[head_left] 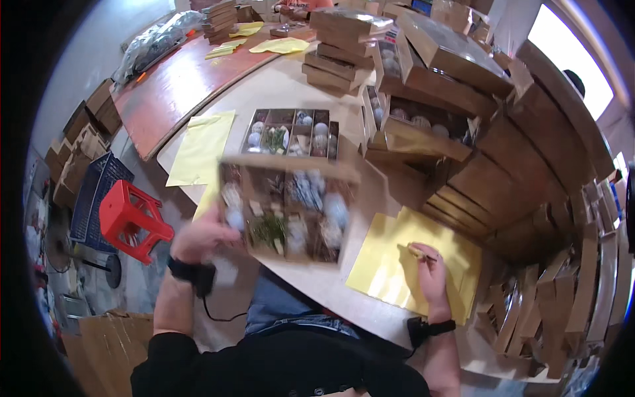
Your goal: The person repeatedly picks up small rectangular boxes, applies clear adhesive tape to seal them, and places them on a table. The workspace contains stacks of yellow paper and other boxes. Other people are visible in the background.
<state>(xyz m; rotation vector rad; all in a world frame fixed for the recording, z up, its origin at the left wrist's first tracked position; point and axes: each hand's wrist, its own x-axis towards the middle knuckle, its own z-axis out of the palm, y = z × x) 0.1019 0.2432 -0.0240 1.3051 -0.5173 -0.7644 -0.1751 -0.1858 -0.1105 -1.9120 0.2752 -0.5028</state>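
My left hand (pixel 206 237) grips the left edge of a divided cardboard box (pixel 286 210), held tilted above the table's front edge and slightly blurred. Its compartments hold pale balls, green sprigs and a blue-and-white striped bundle, under what looks like a clear cover. Over a stack of yellow sheets (pixel 377 268), my right hand (pixel 433 272) has its fingers pinched together. A small yellowish-brown thing shows at the fingertips, too small to name. Just beyond the held box, a second divided box (pixel 296 127) with similar contents lies on the table.
More yellow sheets (pixel 202 147) lie at the left of the white table (pixel 264 85). Filled boxes (pixel 433 129) pile up at the right. A red stool (pixel 135 221) and blue crate (pixel 98 202) stand on the floor at left. Another person (pixel 301 8) is at the far side.
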